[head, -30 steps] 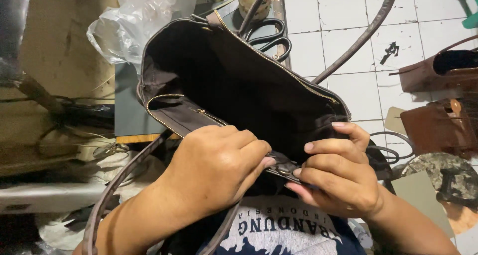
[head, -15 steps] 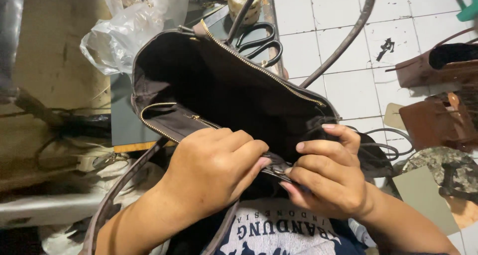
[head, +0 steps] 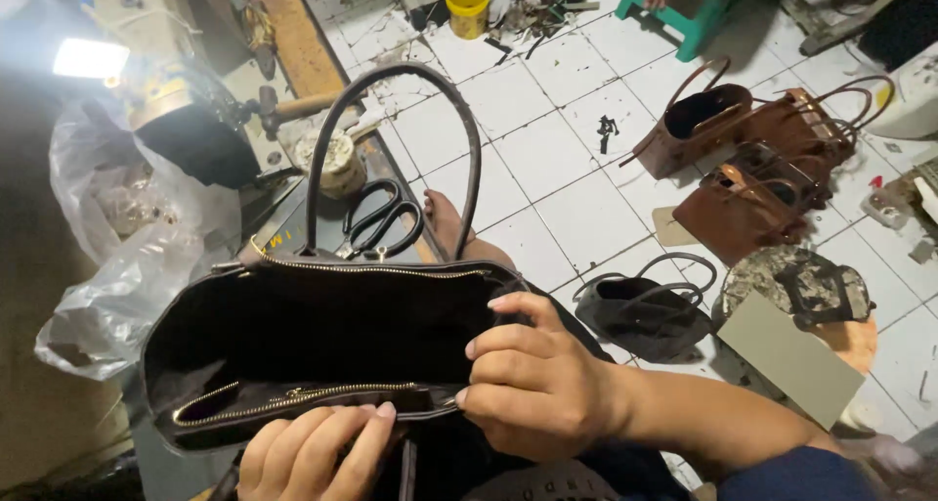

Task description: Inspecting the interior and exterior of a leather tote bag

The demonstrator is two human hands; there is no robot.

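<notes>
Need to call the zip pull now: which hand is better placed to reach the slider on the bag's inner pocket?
Probably right: the right hand grips the bag rim beside the zipper end; the left hand lies below it.

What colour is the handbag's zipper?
Gold-toned, against the dark brown handbag; the zipper shows best in the head view.

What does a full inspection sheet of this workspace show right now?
Surface: white tiled floor, scraps scattered on it.
Job's things: dark brown leather handbag, open, gold zipper along its inner pocket.
Clutter: black scissors; clear plastic bag; yellow bucket.
Grippers: left hand grips the bag's near edge; right hand pinches its rim.
Cables: nothing seen.
Surroundings: reddish-brown handbags; small black handbag; green stool.
</notes>
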